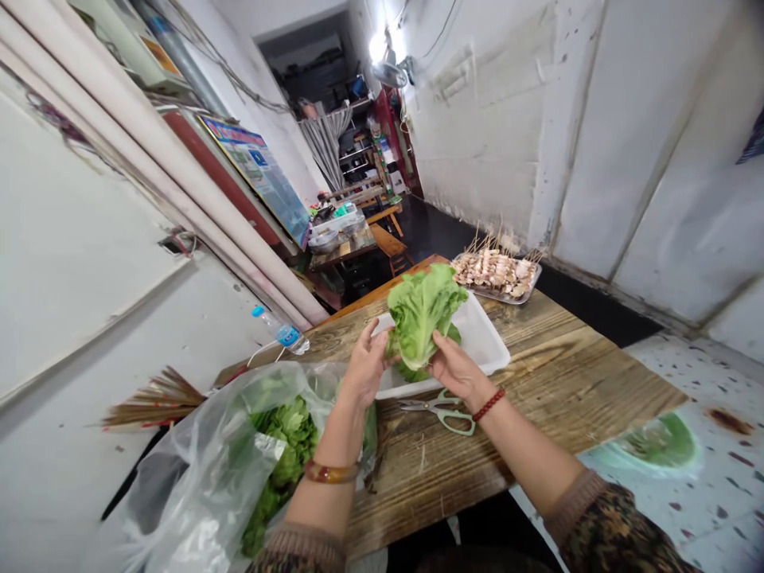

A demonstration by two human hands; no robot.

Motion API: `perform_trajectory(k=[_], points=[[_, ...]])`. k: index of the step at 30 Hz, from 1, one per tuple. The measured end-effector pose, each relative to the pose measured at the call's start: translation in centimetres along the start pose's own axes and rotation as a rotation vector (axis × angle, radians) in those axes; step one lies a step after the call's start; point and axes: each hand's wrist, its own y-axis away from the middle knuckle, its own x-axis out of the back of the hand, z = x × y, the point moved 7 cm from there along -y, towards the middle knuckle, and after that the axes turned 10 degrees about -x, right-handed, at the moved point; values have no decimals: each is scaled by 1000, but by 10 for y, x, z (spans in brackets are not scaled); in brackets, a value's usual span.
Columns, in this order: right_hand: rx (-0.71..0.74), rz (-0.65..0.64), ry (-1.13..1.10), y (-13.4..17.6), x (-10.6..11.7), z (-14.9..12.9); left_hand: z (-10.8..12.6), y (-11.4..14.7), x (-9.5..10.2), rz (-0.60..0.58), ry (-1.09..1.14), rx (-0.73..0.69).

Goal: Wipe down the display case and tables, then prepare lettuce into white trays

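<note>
- The lettuce is held up over the white tray on the counter.
- Its lower right edge is pinched by the right grip.
- Its left side is met by the left grip, partly curled; full closure cannot be told.

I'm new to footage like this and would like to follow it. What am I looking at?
No machine here: the single picture comes from a camera worn on a person's head, looking forward and down at their bare hands. The right hand holds green lettuce above a white tray; the left hand is at its other side, its grip partly hidden. On the wooden table are also scissors, a bottle and, farther off, food skewers. At the left, a plastic bag contains more greens.
</note>
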Motion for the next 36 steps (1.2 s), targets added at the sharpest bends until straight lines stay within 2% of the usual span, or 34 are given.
perform_trajectory(k=[2,5,10,13,19,27,32,36], points=[[-5,-11,-51,0,6,-6,-7,0,5,70,11,-8],[-1,0,-92,3,13,-11,-14,3,11,155,-92,-77],[17,23,-100,11,20,-10,-12,12,1,149,-279,-244],[28,35,-75,15,21,-8,-18,18,-6,134,-266,-216],[111,62,39,17,17,-5,-34,34,-21,7,-148,-84],[124,32,152,30,-8,8,-32,49,-2,49,-66,-85],[146,74,124,33,-2,16,-42,55,5,96,-65,-70],[137,125,59,35,8,19,-48,58,2,140,-46,-89]])
